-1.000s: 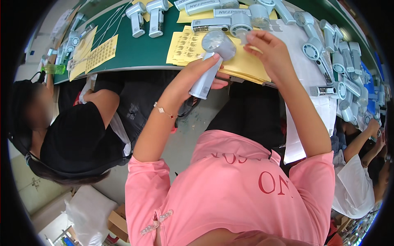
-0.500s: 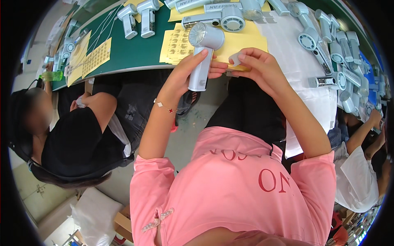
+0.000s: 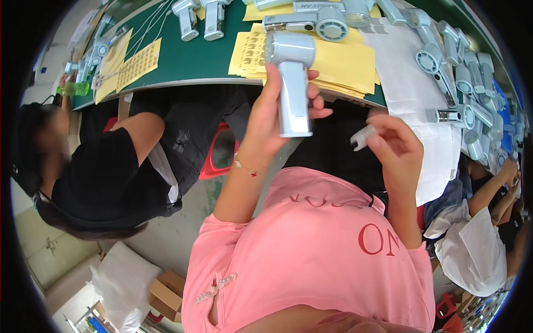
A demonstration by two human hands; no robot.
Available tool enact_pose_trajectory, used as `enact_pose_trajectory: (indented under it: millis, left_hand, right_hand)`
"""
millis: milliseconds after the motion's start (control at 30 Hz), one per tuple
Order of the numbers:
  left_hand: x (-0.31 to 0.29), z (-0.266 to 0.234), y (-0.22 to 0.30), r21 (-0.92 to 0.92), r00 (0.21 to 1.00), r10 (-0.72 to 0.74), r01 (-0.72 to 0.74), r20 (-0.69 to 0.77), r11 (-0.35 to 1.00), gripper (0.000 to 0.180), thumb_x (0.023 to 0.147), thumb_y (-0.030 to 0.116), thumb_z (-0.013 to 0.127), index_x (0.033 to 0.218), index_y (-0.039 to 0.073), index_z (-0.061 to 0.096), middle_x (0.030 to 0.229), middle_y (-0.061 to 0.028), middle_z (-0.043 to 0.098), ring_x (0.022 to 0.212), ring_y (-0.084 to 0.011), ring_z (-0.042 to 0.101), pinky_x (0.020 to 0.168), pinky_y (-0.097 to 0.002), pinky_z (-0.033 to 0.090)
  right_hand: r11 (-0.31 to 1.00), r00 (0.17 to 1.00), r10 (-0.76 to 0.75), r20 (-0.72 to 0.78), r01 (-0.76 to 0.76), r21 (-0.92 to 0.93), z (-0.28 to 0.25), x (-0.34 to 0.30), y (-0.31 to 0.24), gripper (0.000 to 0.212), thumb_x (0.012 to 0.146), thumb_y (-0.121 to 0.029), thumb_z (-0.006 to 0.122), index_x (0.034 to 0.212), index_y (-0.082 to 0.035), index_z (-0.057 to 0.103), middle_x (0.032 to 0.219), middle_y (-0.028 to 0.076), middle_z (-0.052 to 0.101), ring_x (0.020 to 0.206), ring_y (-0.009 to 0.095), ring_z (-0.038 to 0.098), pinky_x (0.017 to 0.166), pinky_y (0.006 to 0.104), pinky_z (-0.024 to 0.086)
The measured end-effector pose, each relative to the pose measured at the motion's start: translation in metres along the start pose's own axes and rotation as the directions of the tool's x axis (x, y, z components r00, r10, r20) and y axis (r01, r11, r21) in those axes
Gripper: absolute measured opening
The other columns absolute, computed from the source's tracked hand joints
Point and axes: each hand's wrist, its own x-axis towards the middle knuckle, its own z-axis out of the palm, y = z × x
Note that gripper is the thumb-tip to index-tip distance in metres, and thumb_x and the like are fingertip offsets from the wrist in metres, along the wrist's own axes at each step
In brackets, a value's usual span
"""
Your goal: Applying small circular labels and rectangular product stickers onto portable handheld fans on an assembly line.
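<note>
My left hand (image 3: 268, 105) is closed around the handle of a pale blue handheld fan (image 3: 294, 91), its round head up and its base toward me. The thumb lies along the handle's left side and the fingertips show on its right. Lower and to the right, my right hand (image 3: 397, 144) pinches a small pale grey-white piece (image 3: 362, 137) between thumb and fingers, apart from the fan. Its exact kind I cannot make out; a dark notch shows at one end. Just beyond the fan lie stacked yellow sheets (image 3: 344, 64) at the table's near edge.
The green table (image 3: 211, 66) carries several more fans (image 3: 332, 25) at the back and a heap of them (image 3: 480, 100) at the right. White sheeting (image 3: 425, 150) hangs over its edge. A person in black (image 3: 105, 188) sits at left, another in white (image 3: 472, 250) at right.
My right hand has drawn away from the table edge, toward me and to the right, with the small piece. My left hand has turned the fan and shifted slightly right.
</note>
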Motion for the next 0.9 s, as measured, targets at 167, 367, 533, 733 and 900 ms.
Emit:
enact_pose_trajectory:
  millis: [167,367,533,733,900]
  left_hand:
    - [0.008,0.032,-0.013,-0.07,0.984,0.094,-0.105,-0.148,0.992,0.065,0.089,0.057,0.035,0.11,-0.004,0.045,0.082,-0.009,0.056,0.075,-0.0207,0.059,0.075,-0.0398,0.053]
    - [0.011,0.034,-0.012,-0.027,0.976,0.111,-0.119,-0.186,0.993,0.053,0.089,0.049,0.045,0.106,-0.002,0.049,0.093,-0.0127,0.054,0.075,-0.0181,0.056,0.065,-0.0316,0.05]
    - [0.003,0.029,-0.008,0.559,0.96,0.274,-0.2,-0.051,0.805,0.057,0.091,0.049,0.042,0.116,-0.002,0.047,0.096,-0.0134,0.056,0.079,-0.0178,0.054,0.072,-0.0335,0.047]
    - [-0.027,0.021,-0.001,0.174,0.987,0.152,-0.14,-0.057,0.975,0.048,0.094,0.036,0.042,0.124,-0.002,0.041,0.107,-0.0145,0.057,0.106,-0.0258,0.05,0.095,-0.0432,0.039]
    - [-0.062,-0.019,-0.016,-0.403,0.993,0.1,-0.115,-0.058,0.908,0.046,0.088,0.037,0.052,0.114,0.0,0.045,0.09,-0.0089,0.052,0.09,-0.0203,0.05,0.078,-0.0337,0.046]
  right_hand:
    - [0.983,0.983,-0.184,-0.026,0.184,0.0,-0.008,-0.018,0.014,0.015,0.076,0.007,0.063,0.09,0.004,0.06,0.084,0.009,0.059,0.082,0.015,0.055,0.073,0.0252,0.045]
    - [0.936,0.934,-0.345,0.094,0.349,-0.032,-0.015,-0.025,0.012,0.013,0.073,0.009,0.063,0.084,0.003,0.061,0.089,0.013,0.06,0.086,0.021,0.056,0.074,0.0292,0.046]
    - [0.927,0.933,-0.353,0.07,0.359,-0.106,-0.022,-0.027,0.007,0.013,0.073,0.01,0.063,0.084,0.003,0.061,0.089,0.013,0.06,0.082,0.019,0.056,0.07,0.028,0.046]
    - [0.969,0.976,-0.213,-0.05,0.204,-0.139,-0.013,-0.04,-0.003,0.02,0.074,0.006,0.064,0.094,0.005,0.06,0.081,0.009,0.059,0.071,0.015,0.052,0.067,0.0226,0.041]
    - [0.947,0.96,-0.274,0.049,0.278,-0.16,-0.025,-0.037,0.013,0.021,0.073,0.007,0.065,0.093,0.005,0.059,0.08,0.009,0.058,0.074,0.015,0.053,0.069,0.0235,0.042]
